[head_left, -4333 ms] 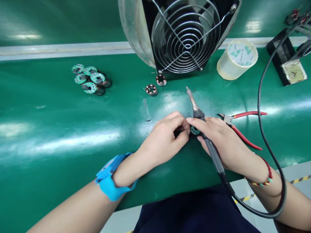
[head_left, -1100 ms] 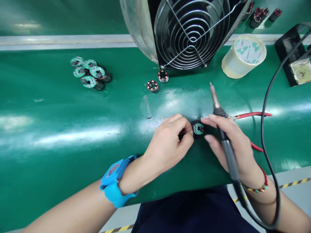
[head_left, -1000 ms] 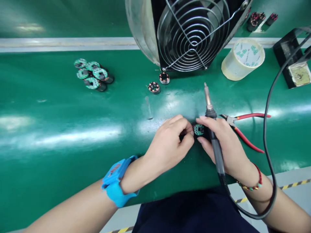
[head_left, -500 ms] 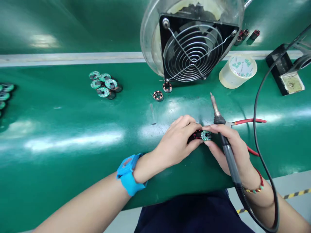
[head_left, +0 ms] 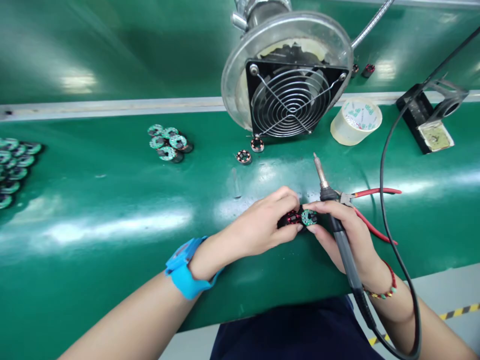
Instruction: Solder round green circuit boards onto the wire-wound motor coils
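Note:
My left hand (head_left: pixel 262 220) is closed with thumb and fingers around a dark motor coil (head_left: pixel 293 217) with reddish windings. Right beside that coil is a small round green circuit board (head_left: pixel 309 217), pinched between the thumb and forefinger of my right hand (head_left: pixel 350 230). Whether the board touches the coil I cannot tell. The same right hand carries a soldering iron (head_left: pixel 347 250), its tip pointing up and away over the bench. Red-handled pliers (head_left: pixel 377 191) lie behind this hand, partly covered by it.
A fume extractor fan (head_left: pixel 292 100) stands at the back, with two copper-wound rings (head_left: pixel 244 157) before it. Tape (head_left: pixel 354 122) and an iron stand (head_left: pixel 423 117) are to the right. Board-topped coils (head_left: pixel 167 145) cluster left, more (head_left: pixel 15 167) at the far left. The iron's cable (head_left: pixel 382 170) loops along the right.
The view has shifted, showing more of the fan and of the far-left boards. Both hands keep their holds, and a little more of the reddish coil shows between them.

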Demonstrator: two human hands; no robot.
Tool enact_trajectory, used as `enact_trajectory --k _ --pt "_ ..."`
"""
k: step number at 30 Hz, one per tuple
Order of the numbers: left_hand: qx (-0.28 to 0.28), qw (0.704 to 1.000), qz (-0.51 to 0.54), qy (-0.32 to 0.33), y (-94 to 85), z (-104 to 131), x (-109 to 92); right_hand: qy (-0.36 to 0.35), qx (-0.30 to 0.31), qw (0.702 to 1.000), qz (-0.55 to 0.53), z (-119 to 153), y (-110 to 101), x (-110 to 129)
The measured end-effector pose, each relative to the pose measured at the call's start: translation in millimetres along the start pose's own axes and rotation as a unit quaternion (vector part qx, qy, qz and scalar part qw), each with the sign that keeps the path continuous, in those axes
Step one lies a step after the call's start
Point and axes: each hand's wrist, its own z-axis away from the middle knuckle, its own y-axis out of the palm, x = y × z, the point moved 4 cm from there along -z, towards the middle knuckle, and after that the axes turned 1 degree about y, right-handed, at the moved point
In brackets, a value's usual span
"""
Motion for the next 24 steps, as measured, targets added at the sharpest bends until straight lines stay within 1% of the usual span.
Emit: enact_trajectory --k 2,5,7,9,12,16,18,19,20,21,22,24 --pt "-0.006 0.997 -0.073 -0.018 4.1 0 0 0.007 0.008 1.0 0.014 1 1 -1" --pt "-0.038 0.985 -0.165 -0.029 9.5 0 -1 0.024 0.02 0.999 0.023 2 3 -5" --pt "-0.057 0.982 -0.181 -0.026 11.3 0 -1 0.041 0.023 0.999 0.017 3 4 -8" --pt "-0.066 0.984 -0.163 -0.027 10.0 1 0 0.05 0.026 0.998 0.007 2 6 -8" --pt "-0.076 0.992 -0.094 -0.037 1.5 3 2 0.042 0.028 0.999 -0.009 1 7 -5" --pt "-0.064 0.997 -0.018 -0.038 -9.7 6 0 0.027 -0.006 0.999 -0.029 1 4 -3" --pt "-0.067 0.996 0.023 -0.06 -11.7 7 -1 0.014 -0.031 0.999 -0.037 2 2 -2" --pt "-0.07 0.992 0.061 -0.084 -11.1 7 0 0.006 -0.04 0.998 -0.04 2 0 -1" --pt "-0.068 0.984 0.12 -0.111 -8.9 8 1 -0.005 -0.046 0.998 -0.041 2 -1 0" --pt "-0.061 0.969 0.197 -0.137 -5.0 8 2 -0.018 -0.05 0.998 -0.039 2 -2 1" --pt "-0.049 0.944 0.282 -0.162 -0.2 8 3 -0.032 -0.052 0.998 -0.033 2 -2 3" --pt "-0.032 0.879 0.437 -0.189 9.1 8 3 -0.058 -0.055 0.997 -0.016 2 -4 7"
